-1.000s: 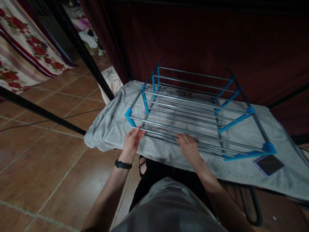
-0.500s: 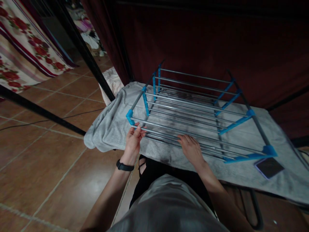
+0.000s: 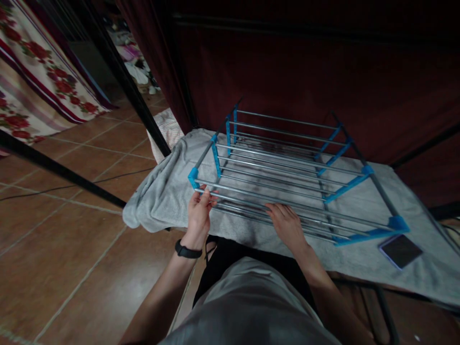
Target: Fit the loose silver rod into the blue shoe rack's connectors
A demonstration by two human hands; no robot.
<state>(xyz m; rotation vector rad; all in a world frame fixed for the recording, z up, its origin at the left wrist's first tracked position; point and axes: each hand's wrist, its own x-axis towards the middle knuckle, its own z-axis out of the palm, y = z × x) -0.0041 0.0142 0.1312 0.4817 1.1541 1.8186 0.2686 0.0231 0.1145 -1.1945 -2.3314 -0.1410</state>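
A metal rack [image 3: 273,159] with silver bars and blue plastic joints, like a clothes drying rack, rests on a grey blanket [image 3: 163,191]. My left hand [image 3: 200,206] pinches a front bar close to the blue corner joint [image 3: 193,177], thumb on top. Farther right along the front bars, my right hand [image 3: 285,221] has its fingers curled over a bar; the fingertips are partly hidden behind the metal. A black band [image 3: 188,249] circles my left wrist.
A phone [image 3: 400,250] lies on the blanket beside the rack's right front corner. Black metal poles [image 3: 124,88] cross at the left. A dark red curtain [image 3: 287,72] hangs behind. Floral fabric [image 3: 43,72] hangs far left, above the tiled floor [image 3: 82,268].
The view has tilted slightly, so the rack's rear appears a little lower. Both hands keep their places on the front bars.
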